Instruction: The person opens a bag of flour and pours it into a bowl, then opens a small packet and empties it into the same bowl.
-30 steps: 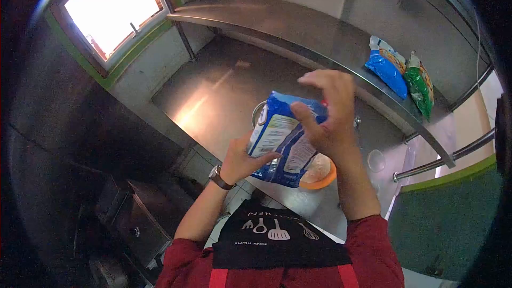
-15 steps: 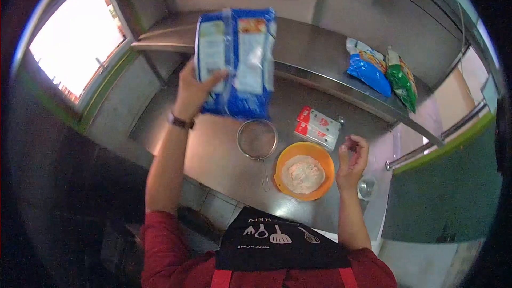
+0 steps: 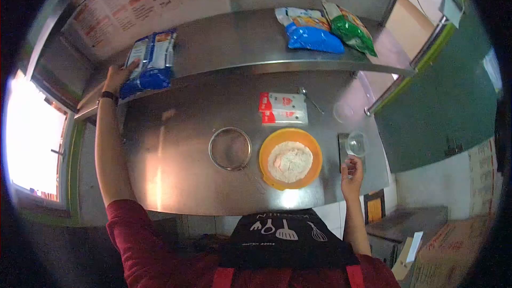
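My left hand (image 3: 120,77) grips the lower left side of a blue plastic bag (image 3: 154,58) with printed white panels, which rests on the left part of the metal shelf. Low on the right, my right hand (image 3: 352,175) has its fingers loosely curled and apart, fingertips right at the near side of a clear plastic cup (image 3: 357,143). The cup overlaps a dark flat scale-like device (image 3: 342,152). Left of this hand stands an orange bowl (image 3: 264,168) holding a mound of white flour (image 3: 290,162). A round mesh sieve (image 3: 230,149) lies beside the bowl.
Two red-and-white packets (image 3: 284,109) lie behind the bowl, with a metal spoon (image 3: 312,100) beside them. A blue bag (image 3: 314,37) and a green bag (image 3: 349,29) sit on the shelf (image 3: 229,42), whose front edge overhangs the steel table (image 3: 181,154).
My left hand has carried the blue bag from in front of the shelf to its left part. My right hand has lowered toward the clear cup. The view has turned and shifted.
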Demonstrator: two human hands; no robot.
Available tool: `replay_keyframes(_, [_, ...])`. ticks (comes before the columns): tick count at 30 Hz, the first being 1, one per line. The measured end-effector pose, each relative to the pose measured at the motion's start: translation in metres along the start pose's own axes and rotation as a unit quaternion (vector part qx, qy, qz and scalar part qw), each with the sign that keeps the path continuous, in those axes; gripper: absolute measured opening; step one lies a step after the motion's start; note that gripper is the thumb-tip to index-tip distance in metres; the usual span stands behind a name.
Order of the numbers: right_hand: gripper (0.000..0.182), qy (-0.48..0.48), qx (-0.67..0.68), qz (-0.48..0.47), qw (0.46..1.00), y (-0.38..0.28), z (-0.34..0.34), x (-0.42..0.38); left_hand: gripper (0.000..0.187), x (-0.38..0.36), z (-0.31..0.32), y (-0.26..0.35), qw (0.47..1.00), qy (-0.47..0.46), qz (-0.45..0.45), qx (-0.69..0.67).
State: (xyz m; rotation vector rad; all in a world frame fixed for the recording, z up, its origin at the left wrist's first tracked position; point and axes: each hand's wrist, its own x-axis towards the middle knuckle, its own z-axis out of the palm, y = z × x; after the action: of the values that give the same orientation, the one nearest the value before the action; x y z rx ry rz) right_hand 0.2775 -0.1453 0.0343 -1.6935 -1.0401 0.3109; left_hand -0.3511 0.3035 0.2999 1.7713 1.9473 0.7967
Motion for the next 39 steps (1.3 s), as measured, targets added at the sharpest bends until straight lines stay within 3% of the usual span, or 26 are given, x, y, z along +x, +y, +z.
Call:
replay_keyframes(2, [0.031, 0.011, 0.039, 0.055, 0.998, 0.016, 0.004, -0.012, 0.054, 0.063, 0.005, -0.064, 0.937, 0.039, 0.336, 0.088])
replay_keyframes(4, [0.030, 0.014, 0.039, 0.064, 0.997, 0.024, 0.011, -0.018, 0.044, -0.028, -0.006, 0.039, 0.983, 0.110, 0.089, 0.115])
replay_keyframes(6, [0.028, 0.013, 0.039, 0.075, 0.996, 0.040, 0.019, -0.024, 0.039, 0.023, -0.048, -0.021, 0.880, 0.188, 0.303, 0.315])
replay_keyframes(8, [0.022, -0.033, 0.127, 0.160, 0.978, 0.069, 0.025, -0.026, 0.030, -0.065, -0.032, 0.031, 0.863, 0.358, 0.355, 0.036])
replay_keyframes(10, [0.018, -0.057, 0.121, 0.173, 0.976, 0.078, 0.033, -0.016, 0.033, -0.202, 0.017, 0.101, 0.895, 0.406, 0.163, -0.089])
replay_keyframes(11, [0.016, -0.078, 0.121, 0.179, 0.973, 0.079, 0.040, -0.004, 0.035, -0.248, 0.058, 0.102, 0.877, 0.425, 0.209, -0.083])
replay_keyframes(12, [0.020, -0.091, 0.055, 0.140, 0.984, 0.079, 0.046, 0.011, 0.035, -0.283, 0.093, 0.052, 0.931, 0.235, 0.259, -0.108])
replay_keyframes(13, [0.026, -0.103, -0.011, 0.100, 0.989, 0.078, 0.053, 0.028, 0.041, -0.315, 0.144, 0.067, 0.961, 0.130, 0.232, -0.073])
replay_keyframes(14, [0.033, -0.128, -0.052, 0.099, 0.985, 0.073, 0.062, 0.046, 0.046, -0.351, 0.205, 0.095, 0.979, 0.025, 0.200, -0.037])
replay_keyframes(15, [0.041, -0.155, -0.094, 0.098, 0.979, 0.063, 0.072, 0.061, 0.048, -0.372, 0.264, 0.071, 0.982, -0.184, 0.048, -0.008])
replay_keyframes(16, [0.044, -0.214, -0.100, 0.085, 0.968, 0.049, 0.080, 0.071, 0.052, -0.390, 0.308, 0.055, 0.967, -0.234, 0.071, 0.069])
replay_keyframes(18, [0.048, -0.270, -0.108, 0.060, 0.955, 0.024, 0.095, 0.091, 0.049, -0.422, 0.361, 0.038, 0.965, -0.253, 0.032, -0.064])
replay_keyframes(19, [0.048, -0.304, -0.173, 0.020, 0.936, 0.017, 0.102, 0.099, 0.049, -0.424, 0.376, 0.036, 0.966, -0.248, 0.032, -0.068])
replay_keyframes(21, [0.048, -0.348, -0.242, -0.020, 0.906, 0.019, 0.100, 0.102, 0.042, -0.436, 0.393, 0.038, 0.951, -0.158, -0.013, -0.267])
replay_keyframes(25, [0.049, -0.349, -0.176, -0.001, 0.920, 0.029, 0.090, 0.069, 0.034, -0.417, 0.400, 0.024, 0.973, -0.079, -0.079, -0.203])
replay_keyframes(27, [0.049, -0.348, -0.148, 0.019, 0.926, 0.031, 0.094, 0.072, 0.034, -0.422, 0.412, 0.021, 0.986, -0.002, -0.007, -0.168])
replay_keyframes(31, [0.050, -0.323, -0.109, -0.009, 0.940, 0.053, 0.096, 0.057, 0.037, -0.431, 0.411, 0.021, 0.983, -0.009, -0.043, -0.176])
replay_keyframes(33, [0.050, -0.310, -0.072, -0.015, 0.948, 0.051, 0.099, 0.051, 0.037, -0.418, 0.397, 0.033, 0.976, -0.016, -0.094, -0.193])
replay_keyframes(39, [0.050, -0.277, -0.058, -0.026, 0.959, 0.059, 0.099, 0.052, 0.037, -0.429, 0.437, 0.016, 0.926, 0.040, -0.092, -0.364])
